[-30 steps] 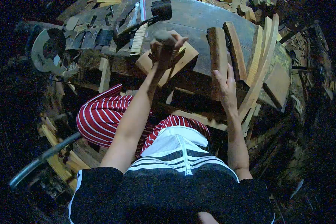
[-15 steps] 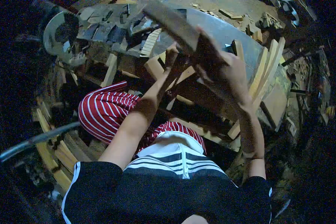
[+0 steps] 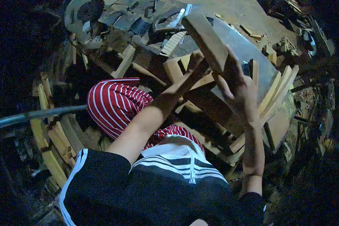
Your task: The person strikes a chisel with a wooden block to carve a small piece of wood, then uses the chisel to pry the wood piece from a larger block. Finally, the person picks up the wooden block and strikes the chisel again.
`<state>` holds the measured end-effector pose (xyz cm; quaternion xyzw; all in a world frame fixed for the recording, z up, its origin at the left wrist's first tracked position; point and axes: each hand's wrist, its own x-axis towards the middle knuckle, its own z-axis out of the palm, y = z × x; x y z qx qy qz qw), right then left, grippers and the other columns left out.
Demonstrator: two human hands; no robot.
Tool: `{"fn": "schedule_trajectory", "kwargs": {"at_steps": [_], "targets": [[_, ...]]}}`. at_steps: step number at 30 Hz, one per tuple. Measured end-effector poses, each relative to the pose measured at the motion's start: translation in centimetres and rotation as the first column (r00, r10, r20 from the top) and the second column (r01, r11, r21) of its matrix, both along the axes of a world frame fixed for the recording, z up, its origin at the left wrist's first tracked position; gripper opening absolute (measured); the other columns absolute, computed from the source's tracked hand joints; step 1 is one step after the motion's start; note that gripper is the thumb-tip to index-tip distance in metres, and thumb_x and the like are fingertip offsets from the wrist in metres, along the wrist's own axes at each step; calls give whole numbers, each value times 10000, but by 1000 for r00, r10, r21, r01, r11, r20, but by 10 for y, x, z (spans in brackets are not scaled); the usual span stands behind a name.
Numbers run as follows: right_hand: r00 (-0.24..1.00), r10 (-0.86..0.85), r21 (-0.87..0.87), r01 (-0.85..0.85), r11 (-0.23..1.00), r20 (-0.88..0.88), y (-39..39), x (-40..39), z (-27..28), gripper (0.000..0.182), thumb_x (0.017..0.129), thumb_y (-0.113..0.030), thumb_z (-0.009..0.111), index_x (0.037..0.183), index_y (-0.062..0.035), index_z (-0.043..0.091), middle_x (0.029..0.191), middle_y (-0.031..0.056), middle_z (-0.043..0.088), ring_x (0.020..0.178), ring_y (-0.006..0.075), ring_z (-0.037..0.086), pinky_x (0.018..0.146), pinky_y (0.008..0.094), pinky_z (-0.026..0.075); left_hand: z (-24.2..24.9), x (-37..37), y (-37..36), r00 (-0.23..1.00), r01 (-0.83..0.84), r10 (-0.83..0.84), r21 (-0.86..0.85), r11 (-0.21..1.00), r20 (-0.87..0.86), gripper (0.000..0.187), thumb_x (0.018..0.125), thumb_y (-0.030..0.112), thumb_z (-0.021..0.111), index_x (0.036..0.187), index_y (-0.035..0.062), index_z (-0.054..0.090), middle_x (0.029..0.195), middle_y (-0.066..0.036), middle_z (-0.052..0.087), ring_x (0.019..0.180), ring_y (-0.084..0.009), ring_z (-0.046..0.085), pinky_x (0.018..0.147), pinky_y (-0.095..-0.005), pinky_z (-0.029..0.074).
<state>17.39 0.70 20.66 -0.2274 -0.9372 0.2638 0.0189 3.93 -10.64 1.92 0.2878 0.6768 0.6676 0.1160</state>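
Observation:
My right hand (image 3: 239, 90) grips the lower end of a thick wooden plank (image 3: 206, 37), raised at a slant over the grey workbench (image 3: 248, 51). My left hand (image 3: 194, 63) reaches to a pale wooden block (image 3: 174, 69) at the bench's near edge, just left of the plank. The plank and the dark hide its fingers, so what it holds is unclear. My knee in red striped shorts (image 3: 116, 103) is below the left arm.
Several wooden slats (image 3: 278, 92) lean on the bench's right side. A round saw guard (image 3: 77, 15) and scattered metal parts lie at the upper left. A metal pipe (image 3: 34, 115) juts in from the left over stacked wood pieces (image 3: 51, 135).
My right hand took the plank from the slats leaning at the bench and lifted it up and leftward. The left hand lowered towards the pale block. The view shifted.

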Motion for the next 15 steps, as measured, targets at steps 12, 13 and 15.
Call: {"fn": "schedule_trajectory", "kwargs": {"at_steps": [12,13,15], "targets": [[784,-577,-645,322,693,-228,37,70,-156,461,925,-303,526,1248,13,433,1037,127,563,935,236,543,870,343,424,-17,-54,30,749,-331,205,87,940,630,472,818,432,659,844,-36,602,789,-98,604,623,-139,625,595,-284,557],[792,-562,-618,323,716,-237,34,79,-168,486,924,-327,523,1251,20,432,1051,133,557,964,231,535,896,340,403,-27,-63,32,624,-442,226,98,892,748,427,790,414,696,751,15,550,697,-51,534,546,-158,602,509,-299,543],[803,-547,-573,339,746,-237,26,91,-195,516,922,-353,520,1261,24,427,1079,142,551,996,233,530,921,333,386,-15,-61,26,653,-430,220,115,895,725,423,787,419,697,759,21,556,714,-58,545,513,-156,583,484,-289,526]]}}
